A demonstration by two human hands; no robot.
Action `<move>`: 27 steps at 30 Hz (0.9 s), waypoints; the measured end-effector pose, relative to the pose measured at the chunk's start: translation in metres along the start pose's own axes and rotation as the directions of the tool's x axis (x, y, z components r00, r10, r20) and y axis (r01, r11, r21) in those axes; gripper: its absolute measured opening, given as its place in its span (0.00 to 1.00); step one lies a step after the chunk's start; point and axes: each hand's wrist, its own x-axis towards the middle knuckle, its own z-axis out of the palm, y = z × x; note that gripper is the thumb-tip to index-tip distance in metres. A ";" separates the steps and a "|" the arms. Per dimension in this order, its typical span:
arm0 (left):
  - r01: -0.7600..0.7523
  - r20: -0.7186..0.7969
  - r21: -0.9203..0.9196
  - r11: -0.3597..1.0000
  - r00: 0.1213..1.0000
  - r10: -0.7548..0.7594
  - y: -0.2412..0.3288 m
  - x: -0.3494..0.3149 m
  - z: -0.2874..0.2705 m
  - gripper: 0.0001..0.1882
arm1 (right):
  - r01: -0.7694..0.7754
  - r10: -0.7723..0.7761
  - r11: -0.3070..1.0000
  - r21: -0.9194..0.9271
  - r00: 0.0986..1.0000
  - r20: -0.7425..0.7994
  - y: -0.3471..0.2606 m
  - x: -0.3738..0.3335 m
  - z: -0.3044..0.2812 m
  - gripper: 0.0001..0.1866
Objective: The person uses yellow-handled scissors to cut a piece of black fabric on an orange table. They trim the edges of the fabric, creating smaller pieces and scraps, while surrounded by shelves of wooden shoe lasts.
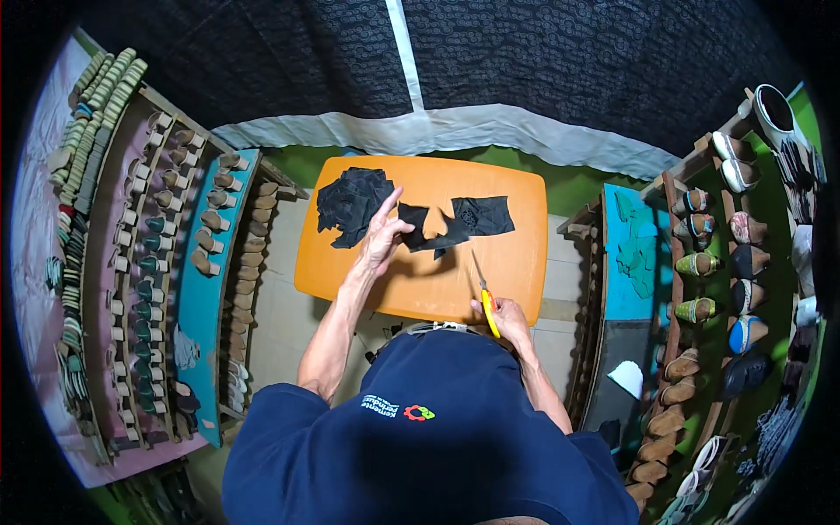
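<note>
My right hand [505, 320] grips scissors [486, 302] by their yellow handles near the table's front edge. The slim blades point away from me and up. My left hand [382, 242] is over the middle of the orange table [516, 271], fingers stretched out and apart. Just right of its fingers is a cut black piece of material [451, 234] with a curved gap in it; whether the hand touches it, I cannot tell. A pile of black pieces [352, 203] lies at the table's left. Farther right a roughly rectangular black piece [484, 215] lies flat.
Racks of shoe lasts [210, 223] stand on the left, beside stacked striped soles or pads [96, 118]. On the right, a blue board [630, 297] with green pieces stands before shelves of shoes and lasts [696, 311]. A dark patterned curtain [542, 61] hangs behind the table.
</note>
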 end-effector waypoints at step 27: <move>0.304 0.281 -0.500 0.811 0.943 -0.180 -0.073 -0.077 0.042 0.37 | 0.362 -0.354 0.541 0.759 0.917 -0.185 -0.104 0.018 -0.016 0.17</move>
